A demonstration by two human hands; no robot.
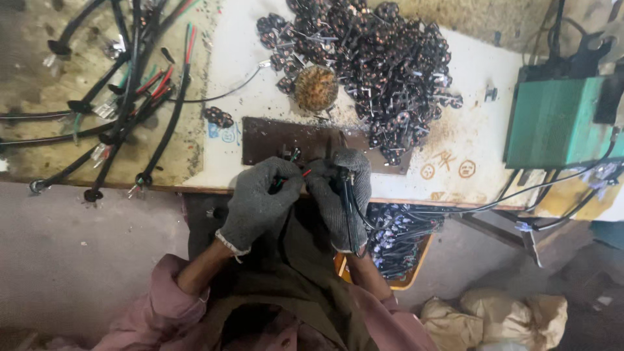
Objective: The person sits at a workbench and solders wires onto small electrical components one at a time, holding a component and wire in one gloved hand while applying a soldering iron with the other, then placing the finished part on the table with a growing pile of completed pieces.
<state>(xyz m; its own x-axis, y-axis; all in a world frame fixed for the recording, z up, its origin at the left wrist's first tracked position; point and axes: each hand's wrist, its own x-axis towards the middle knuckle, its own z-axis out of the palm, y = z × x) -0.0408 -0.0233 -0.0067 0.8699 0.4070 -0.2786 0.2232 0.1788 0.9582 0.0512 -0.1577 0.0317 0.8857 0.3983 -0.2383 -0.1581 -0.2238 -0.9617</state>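
Note:
Both my hands wear grey knit gloves and meet at the near edge of the workbench. My left hand (260,201) pinches a small bundle of red and green wire ends (294,175). In my right hand (341,195) is a black-handled soldering tool (346,195), gripped upright with its cord trailing off to the right. The tool's tip is close to the wire ends. Just beyond the hands lies a dark brown metal plate (273,140). What sits at the wire tips is hidden by my fingers.
A large heap of small dark round parts with copper spots (377,58) covers the bench's far side, with a brass wool ball (316,88) beside it. Black cables with coloured ends (123,97) lie left. A green box (559,120) stands right. A crate of wired parts (396,240) sits below.

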